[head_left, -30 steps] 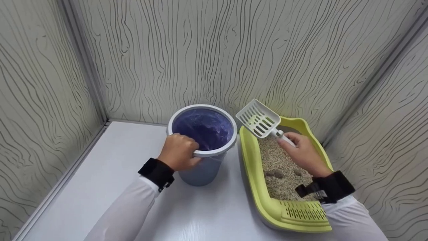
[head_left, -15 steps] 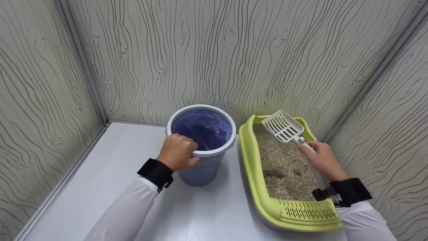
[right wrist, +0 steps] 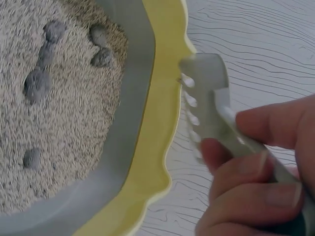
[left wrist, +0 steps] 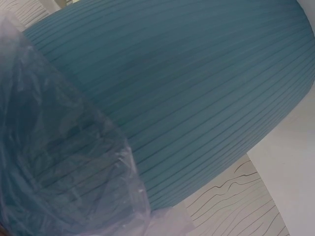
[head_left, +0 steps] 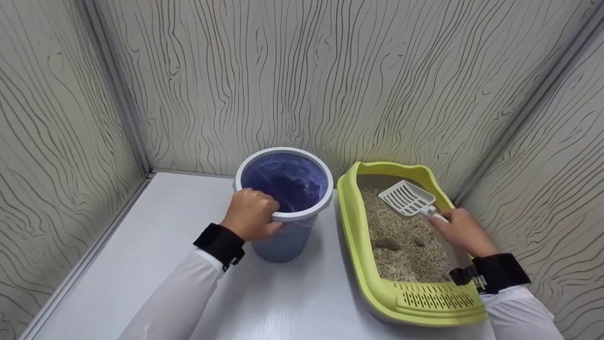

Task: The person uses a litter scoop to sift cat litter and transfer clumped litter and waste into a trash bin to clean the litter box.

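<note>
My left hand (head_left: 251, 215) grips the near-left rim of a blue bucket (head_left: 283, 243) lined with a thin purple bag (head_left: 288, 182). In the left wrist view the ribbed bucket wall (left wrist: 187, 98) fills most of the frame, with the clear bag edge (left wrist: 74, 167) hanging over it. My right hand (head_left: 465, 231) holds a white slotted litter scoop (head_left: 406, 198) by its handle, over the far part of a yellow litter box (head_left: 351, 226). No clump shows in the scoop. Several dark round clumps (right wrist: 38, 84) lie in the tan litter (right wrist: 74, 128).
Both containers stand on a white table (head_left: 155, 245), the bucket left of the litter box with a narrow gap between. Wood-patterned panels (head_left: 283, 75) enclose the back and sides. A slotted yellow ledge (head_left: 436, 297) forms the box's near end.
My right hand has carried the scoop from beside the bucket rightward, then lower over the litter box. The left hand stays on the bucket rim.
</note>
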`<state>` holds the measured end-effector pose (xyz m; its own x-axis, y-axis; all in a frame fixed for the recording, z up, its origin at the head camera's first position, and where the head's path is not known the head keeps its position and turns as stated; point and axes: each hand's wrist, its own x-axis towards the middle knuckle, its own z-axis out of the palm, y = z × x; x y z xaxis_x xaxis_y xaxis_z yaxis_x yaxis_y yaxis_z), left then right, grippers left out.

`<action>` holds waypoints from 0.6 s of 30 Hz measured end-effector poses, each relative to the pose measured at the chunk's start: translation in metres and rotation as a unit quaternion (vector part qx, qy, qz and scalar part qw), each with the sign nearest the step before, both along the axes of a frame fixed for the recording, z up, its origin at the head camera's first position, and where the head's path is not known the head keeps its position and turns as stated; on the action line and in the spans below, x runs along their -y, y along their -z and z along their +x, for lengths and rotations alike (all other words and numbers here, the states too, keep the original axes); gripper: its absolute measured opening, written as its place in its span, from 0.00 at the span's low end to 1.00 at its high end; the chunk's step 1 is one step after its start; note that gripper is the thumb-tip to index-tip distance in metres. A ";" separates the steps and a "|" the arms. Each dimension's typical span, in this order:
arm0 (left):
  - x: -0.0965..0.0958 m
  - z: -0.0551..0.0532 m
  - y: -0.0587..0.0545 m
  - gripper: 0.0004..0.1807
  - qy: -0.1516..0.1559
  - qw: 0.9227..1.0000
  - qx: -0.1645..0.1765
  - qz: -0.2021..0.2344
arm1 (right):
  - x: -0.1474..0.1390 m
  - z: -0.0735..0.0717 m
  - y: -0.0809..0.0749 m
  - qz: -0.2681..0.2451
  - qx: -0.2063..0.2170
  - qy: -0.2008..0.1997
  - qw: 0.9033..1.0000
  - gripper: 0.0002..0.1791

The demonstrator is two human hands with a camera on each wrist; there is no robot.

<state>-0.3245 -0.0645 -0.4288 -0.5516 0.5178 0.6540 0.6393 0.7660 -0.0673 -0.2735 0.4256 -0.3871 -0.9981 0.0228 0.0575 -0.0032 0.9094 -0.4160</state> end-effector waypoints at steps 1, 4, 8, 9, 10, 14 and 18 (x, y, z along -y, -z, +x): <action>0.000 0.000 0.000 0.26 -0.001 1.000 0.000 0.000 | -0.001 0.002 -0.001 0.013 0.013 -0.004 1.000 0.22; 0.000 0.001 -0.001 0.27 0.000 1.000 0.000 -0.001 | -0.003 0.007 -0.004 0.048 0.046 -0.014 0.998 0.23; 0.001 0.001 -0.001 0.28 -0.001 1.000 -0.001 0.001 | -0.004 0.012 -0.008 0.089 0.078 -0.019 0.993 0.20; 0.001 0.001 -0.001 0.28 0.000 1.000 -0.002 0.002 | -0.005 0.012 -0.009 0.101 0.089 -0.021 0.991 0.20; 0.001 0.001 -0.001 0.27 0.000 1.000 -0.003 0.003 | -0.005 0.013 -0.010 0.110 0.104 -0.020 0.988 0.19; 0.001 0.001 -0.001 0.26 0.004 1.000 -0.008 0.005 | -0.006 0.017 -0.013 0.128 0.163 -0.006 0.978 0.14; 0.001 0.000 0.000 0.26 0.005 1.000 -0.007 0.007 | -0.008 0.020 -0.013 0.137 0.196 0.011 0.971 0.09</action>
